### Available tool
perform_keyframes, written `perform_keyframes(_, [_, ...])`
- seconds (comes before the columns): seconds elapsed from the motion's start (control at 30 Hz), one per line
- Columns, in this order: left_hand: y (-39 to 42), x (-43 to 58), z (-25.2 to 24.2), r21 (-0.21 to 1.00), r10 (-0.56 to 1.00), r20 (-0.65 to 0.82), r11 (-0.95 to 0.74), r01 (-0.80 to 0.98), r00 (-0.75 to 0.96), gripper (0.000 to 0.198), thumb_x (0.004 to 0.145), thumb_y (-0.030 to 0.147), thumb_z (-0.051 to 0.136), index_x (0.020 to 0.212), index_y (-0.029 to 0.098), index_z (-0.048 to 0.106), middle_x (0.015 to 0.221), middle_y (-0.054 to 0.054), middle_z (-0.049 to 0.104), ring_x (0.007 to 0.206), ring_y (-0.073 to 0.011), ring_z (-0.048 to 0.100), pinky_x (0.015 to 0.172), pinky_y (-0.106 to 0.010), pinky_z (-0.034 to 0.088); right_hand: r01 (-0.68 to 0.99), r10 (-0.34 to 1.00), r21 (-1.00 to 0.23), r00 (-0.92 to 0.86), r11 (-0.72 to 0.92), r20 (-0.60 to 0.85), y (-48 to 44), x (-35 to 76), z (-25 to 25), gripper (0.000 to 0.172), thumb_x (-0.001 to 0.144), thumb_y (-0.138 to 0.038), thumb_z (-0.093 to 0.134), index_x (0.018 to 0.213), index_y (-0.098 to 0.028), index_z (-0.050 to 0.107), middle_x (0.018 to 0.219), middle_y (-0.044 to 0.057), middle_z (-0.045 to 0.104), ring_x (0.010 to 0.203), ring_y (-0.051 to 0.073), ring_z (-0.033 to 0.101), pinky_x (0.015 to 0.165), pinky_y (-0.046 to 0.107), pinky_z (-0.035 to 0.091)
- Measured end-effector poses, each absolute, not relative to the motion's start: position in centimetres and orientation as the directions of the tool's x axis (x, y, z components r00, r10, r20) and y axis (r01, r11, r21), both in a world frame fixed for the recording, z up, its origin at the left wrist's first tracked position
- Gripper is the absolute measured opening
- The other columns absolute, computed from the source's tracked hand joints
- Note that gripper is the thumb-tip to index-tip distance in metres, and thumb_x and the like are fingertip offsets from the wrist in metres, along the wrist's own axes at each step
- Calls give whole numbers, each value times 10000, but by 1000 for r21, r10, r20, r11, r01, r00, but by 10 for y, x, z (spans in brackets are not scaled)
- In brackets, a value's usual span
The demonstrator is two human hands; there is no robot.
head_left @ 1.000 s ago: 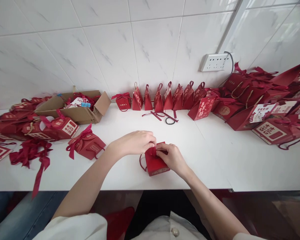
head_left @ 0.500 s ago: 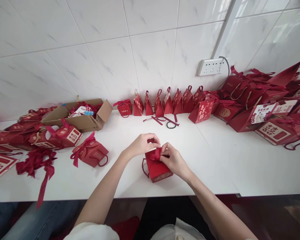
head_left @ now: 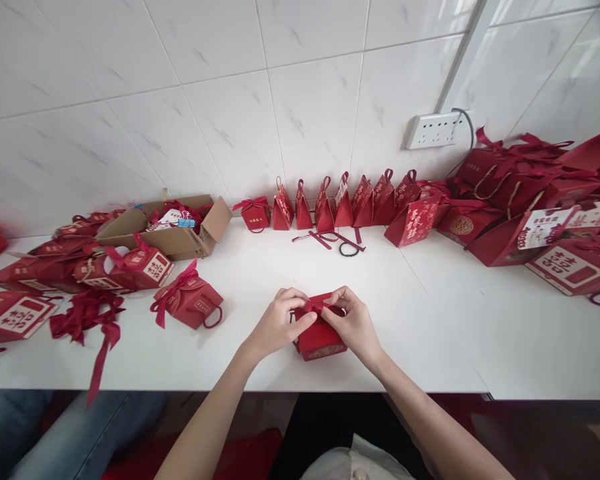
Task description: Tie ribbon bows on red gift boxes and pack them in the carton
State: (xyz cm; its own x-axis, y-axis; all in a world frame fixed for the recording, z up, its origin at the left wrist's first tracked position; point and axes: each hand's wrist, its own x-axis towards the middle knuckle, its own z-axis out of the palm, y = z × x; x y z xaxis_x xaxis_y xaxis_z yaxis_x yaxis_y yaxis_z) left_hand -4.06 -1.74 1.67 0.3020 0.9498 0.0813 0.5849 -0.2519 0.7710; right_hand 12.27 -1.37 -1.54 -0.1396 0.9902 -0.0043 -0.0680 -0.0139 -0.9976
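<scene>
A small red gift box (head_left: 322, 340) sits on the white table in front of me, with a red ribbon (head_left: 316, 307) across its top. My left hand (head_left: 283, 322) is closed at the ribbon's left side, thumb and fingers pinching it. From the right, my right hand (head_left: 351, 321) pinches the ribbon's other side. Between the hands, the ribbon is gathered close to the lid. A cord handle shows at the box's left edge, partly hidden by my left hand.
Left of my hands stands a tied red box (head_left: 193, 303); beyond it lie loose ribbons (head_left: 93, 317) and a cardboard box (head_left: 180, 243). Red triangular boxes (head_left: 325, 210) line the wall, with ribbon scraps and a black ring (head_left: 349, 249) before them. More boxes (head_left: 510, 233) pile up at right.
My left hand has come down from above the box to its left side. The upright ribbon loop is now drawn low and spread between both hands. The view has shifted slightly left.
</scene>
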Motion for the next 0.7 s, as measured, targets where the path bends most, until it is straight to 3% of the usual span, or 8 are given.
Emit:
perform_keyframes(0.2, [-20,-31,6,803,981,78,-167,573,177,323,891,342,430,678,202,627,984,-47,576,1021,-201,483,870,-338,427,184,994,-978,-58,100,91,-17,125,-13,144,743,-312,592,730,-219,482,777,26,673,734,199,628,605,296,476])
perform_keyframes(0.47, [-18,-31,2,844,979,25,-130,521,204,353,902,359,401,665,205,614,1054,-41,564,1070,-206,456,908,-352,416,295,971,-931,-170,214,169,-13,137,-5,72,807,-263,522,744,-227,522,745,-7,657,689,165,622,624,288,478])
perform_keyframes(0.7, [-18,-31,4,921,963,-68,-40,388,260,368,895,412,408,672,215,624,1384,22,422,1263,-237,346,970,-357,397,347,953,-893,-200,286,227,-9,136,-10,80,827,-224,480,781,-232,544,776,-6,647,719,170,599,662,309,479])
